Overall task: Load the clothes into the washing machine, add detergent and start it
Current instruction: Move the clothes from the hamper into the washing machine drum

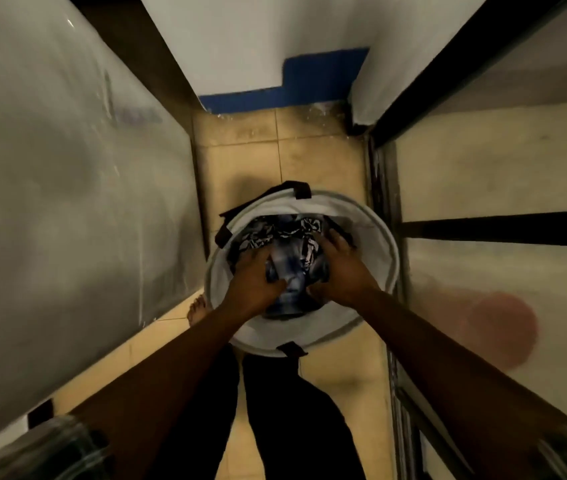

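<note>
A round hamper (384, 233) of soft white fabric stands on the tile floor (240, 161), seen from straight above. Its rim is a thin stiff hoop, pale grey, and dark strap handles (301, 188) loop off the far edge, with another dark tab at the near edge. Inside lies a crumpled heap of clothes (292, 233): dark blue and white cloth, some in a zebra-like stripe, some in a washed-out, mottled denim tone, all folded over in loose creases.

Both hands reach down into the hamper. The left hand (252, 278) lies on the left side of the heap, fingers curled into the cloth and the thumb tucked against a faded blue fold; it is closed on the clothes. The right hand (341, 268) presses on the right side, fingers bent over the dark fabric and gripping it too. The two hands sit near each other, with a bunched ridge of blue cloth between them. Bare forearms run up from the lower corners.

The floor is of glossy cream square tiles with thin grout lines, smudged dark near the far wall. That wall is smooth and white with a bright blue painted band (275, 98) along its base, stepped up at one point. On the left rises a flat, pale grey panel (67, 185) with a dull sheen. On the right are frosted panes (500, 168) in black frames. Dark trousers (296, 410) and a bare foot (197, 308) show below the hamper.
</note>
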Demonstrator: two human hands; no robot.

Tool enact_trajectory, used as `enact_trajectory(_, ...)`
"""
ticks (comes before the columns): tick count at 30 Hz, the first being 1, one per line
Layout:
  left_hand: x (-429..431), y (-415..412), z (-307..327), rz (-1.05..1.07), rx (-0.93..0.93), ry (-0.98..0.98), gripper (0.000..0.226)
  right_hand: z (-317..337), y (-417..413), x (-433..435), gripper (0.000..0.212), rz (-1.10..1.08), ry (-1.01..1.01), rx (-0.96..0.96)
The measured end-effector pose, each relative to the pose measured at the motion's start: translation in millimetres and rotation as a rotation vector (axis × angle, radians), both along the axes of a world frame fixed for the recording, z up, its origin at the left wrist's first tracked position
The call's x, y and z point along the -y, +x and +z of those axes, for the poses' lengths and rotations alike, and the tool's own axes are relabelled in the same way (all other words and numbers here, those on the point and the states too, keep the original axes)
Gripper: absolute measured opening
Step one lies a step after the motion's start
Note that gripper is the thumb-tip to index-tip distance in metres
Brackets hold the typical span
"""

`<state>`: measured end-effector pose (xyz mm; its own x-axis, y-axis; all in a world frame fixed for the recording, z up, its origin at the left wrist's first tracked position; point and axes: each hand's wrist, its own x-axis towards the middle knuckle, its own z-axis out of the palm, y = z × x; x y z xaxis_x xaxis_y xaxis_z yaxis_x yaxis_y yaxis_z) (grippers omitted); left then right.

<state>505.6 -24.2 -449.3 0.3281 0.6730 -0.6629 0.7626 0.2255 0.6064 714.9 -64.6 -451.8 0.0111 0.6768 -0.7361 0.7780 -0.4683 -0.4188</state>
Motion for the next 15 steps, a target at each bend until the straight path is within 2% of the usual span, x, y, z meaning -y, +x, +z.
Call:
enact_trajectory(4,-10.2,4.6,-106.0,-0.103,-0.168,0.039,0.107,-103.4,1.3,-15.8,0.139,0.164,-0.121,0.078)
enact_trajectory(8,-9.1,1.0,-191.2,-0.165,-0.306,0.059,0.126,-181.6,4.4,-22.0,0.147,0.217,-0.087,0.114)
enact_trajectory(10,-7.2,0.4,-221.4,-0.162,-0.318,0.077,0.125,-210.8,5.6,-23.0,0.147,0.193,-0.071,0.088)
enact_trajectory(12,-5.6,0.3,-244.0,-0.097,-0.229,0.034,0.120,-231.7,2.6,-23.0,0.141,0.157,-0.057,0.067)
enact_trajectory(15,-1.9,7.8,-262.1,0.043,-0.136,-0.025,0.095,-251.7,-7.4,-20.2,0.110,0.100,0.014,0.089)
